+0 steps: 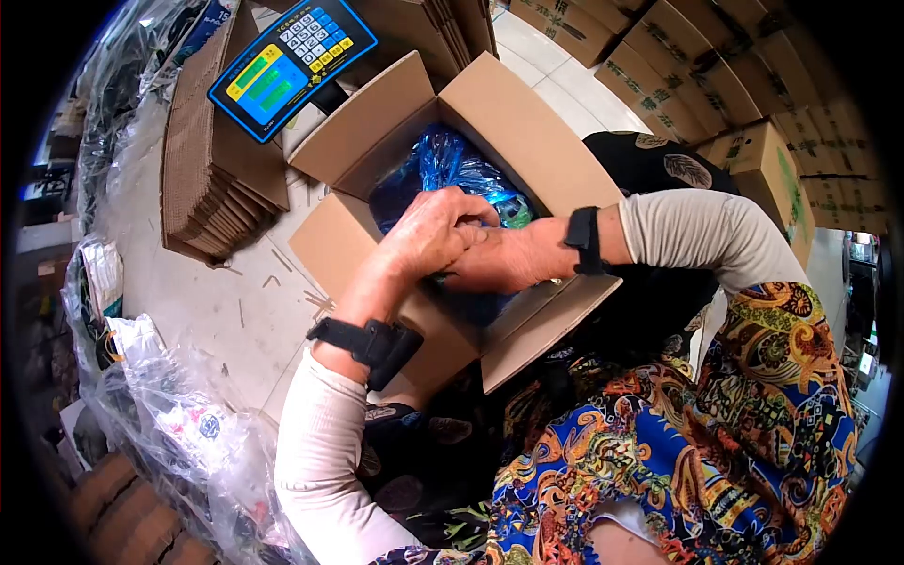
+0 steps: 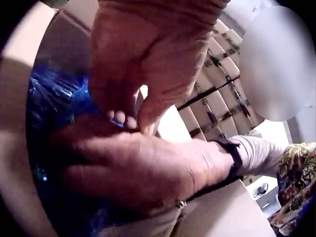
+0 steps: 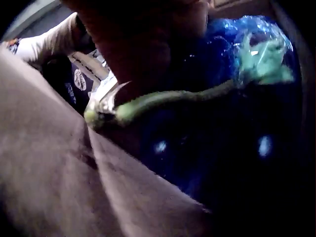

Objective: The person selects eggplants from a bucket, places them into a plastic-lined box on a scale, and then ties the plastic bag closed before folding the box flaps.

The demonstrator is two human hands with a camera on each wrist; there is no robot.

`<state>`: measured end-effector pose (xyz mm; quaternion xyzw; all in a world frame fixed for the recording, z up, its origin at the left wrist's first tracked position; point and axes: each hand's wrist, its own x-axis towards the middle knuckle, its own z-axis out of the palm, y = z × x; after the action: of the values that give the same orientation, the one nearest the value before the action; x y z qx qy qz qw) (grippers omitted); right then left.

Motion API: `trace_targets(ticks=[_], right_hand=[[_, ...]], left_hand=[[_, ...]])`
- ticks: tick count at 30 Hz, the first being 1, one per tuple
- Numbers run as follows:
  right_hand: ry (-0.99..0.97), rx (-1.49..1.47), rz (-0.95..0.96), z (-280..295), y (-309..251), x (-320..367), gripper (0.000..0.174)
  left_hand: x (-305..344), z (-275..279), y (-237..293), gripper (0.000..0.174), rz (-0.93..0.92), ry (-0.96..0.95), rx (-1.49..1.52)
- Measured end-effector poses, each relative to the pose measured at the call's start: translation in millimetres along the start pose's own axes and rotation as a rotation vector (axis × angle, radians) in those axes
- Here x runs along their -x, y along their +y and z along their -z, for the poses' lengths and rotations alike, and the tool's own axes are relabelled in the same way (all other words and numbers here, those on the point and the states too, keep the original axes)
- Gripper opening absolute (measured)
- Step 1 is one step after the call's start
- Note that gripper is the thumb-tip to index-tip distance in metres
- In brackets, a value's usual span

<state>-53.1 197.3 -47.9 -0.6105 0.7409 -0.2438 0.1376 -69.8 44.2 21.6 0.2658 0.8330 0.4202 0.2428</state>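
An opened cardboard carton (image 1: 508, 122) holds a shiny blue plastic bag (image 1: 443, 155) with something green showing through it. Over the bag my hands cross closely. My left hand (image 1: 435, 229) bends down from above, its thumb and curled fingertips (image 2: 129, 121) meeting at a sliver of blue plastic against my right hand (image 1: 513, 256). That right hand reaches into the carton, its fingers low among the bag's dark folds; what they hold I cannot tell. In the right wrist view a green stem (image 3: 163, 98) sticks out from the bag toward a carton flap (image 3: 44, 148).
A blue scale display (image 1: 292, 66) stands behind the carton. Stacked flattened cardboard (image 1: 212, 179) leans at the left, near clear plastic sheeting (image 1: 202, 433). Printed cartons (image 1: 669, 71) are piled at the back right. Stem scraps lie on the tiled floor (image 1: 250, 311).
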Motion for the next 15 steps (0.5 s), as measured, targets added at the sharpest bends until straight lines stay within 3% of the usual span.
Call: trace_targets(ticks=[1,4,6,10,15], right_hand=[[-0.022,-0.07,-0.052,-3.8,-0.9,5.9,0.016],[-0.061,0.759,0.318,-1.5,-18.5,25.7,0.012],[0.013,0.843,0.469,27.9,-23.8,33.9,0.009],[-0.001,0.819,0.489,22.2,-23.8,30.5,0.007],[-0.063,0.774,0.486,19.7,-21.7,28.9,0.009]], left_hand=[[-3.7,1.7,-6.2,0.023,0.009,-0.063,0.054],[-5.3,2.3,-17.7,0.03,0.048,-0.099,0.026],[-6.7,-7.6,-33.4,0.034,0.036,-0.1,-0.072],[-7.5,-15.6,-25.2,0.029,-0.038,-0.025,-0.371],[-15.7,-20.7,-22.3,0.021,-0.037,0.018,-0.397]])
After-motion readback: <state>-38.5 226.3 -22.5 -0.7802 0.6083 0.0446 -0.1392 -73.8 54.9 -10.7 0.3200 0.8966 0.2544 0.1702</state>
